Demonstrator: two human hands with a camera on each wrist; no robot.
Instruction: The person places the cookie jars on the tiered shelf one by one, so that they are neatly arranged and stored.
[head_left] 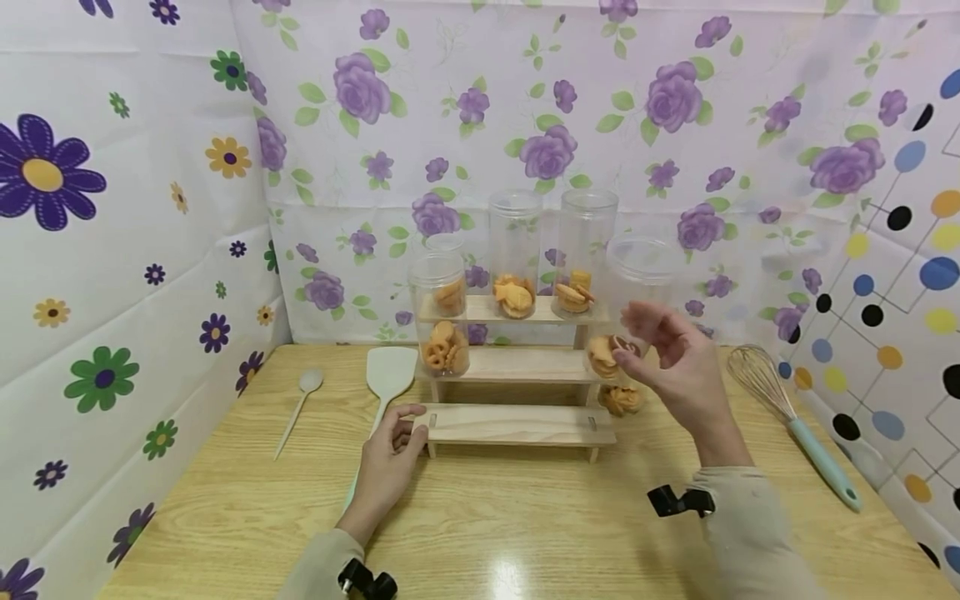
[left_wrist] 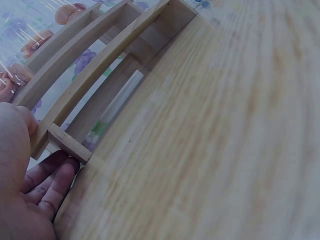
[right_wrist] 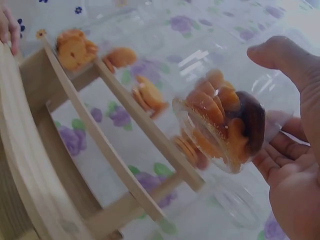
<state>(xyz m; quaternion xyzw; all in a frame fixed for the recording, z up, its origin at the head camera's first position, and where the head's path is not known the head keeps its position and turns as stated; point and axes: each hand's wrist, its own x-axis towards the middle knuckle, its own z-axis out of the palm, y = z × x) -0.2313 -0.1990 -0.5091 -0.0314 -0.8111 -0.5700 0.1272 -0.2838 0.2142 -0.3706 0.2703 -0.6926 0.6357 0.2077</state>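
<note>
A three-step wooden shelf rack (head_left: 517, 425) stands on the table. My left hand (head_left: 390, 454) grips the left end of its lowest step; the left wrist view shows the thumb above and curled fingers by the leg (left_wrist: 70, 142). At the rack's right end, my right hand (head_left: 678, 367) holds a clear jar of cookies (head_left: 603, 354), the thumb in front and the fingers behind. Light and dark brown cookies (right_wrist: 220, 115) lie in its bottom. Below this jar, more cookies (head_left: 621, 401) show in a container whose outline is partly hidden.
Several clear snack jars stand on the rack: one with pretzels (head_left: 444, 348) on the middle step, others (head_left: 514, 296) on the top step. A white spatula (head_left: 390, 371) and a spoon (head_left: 310, 382) lie left. At right lies a whisk (head_left: 821, 462). Patterned cloth (head_left: 480, 108) hangs behind.
</note>
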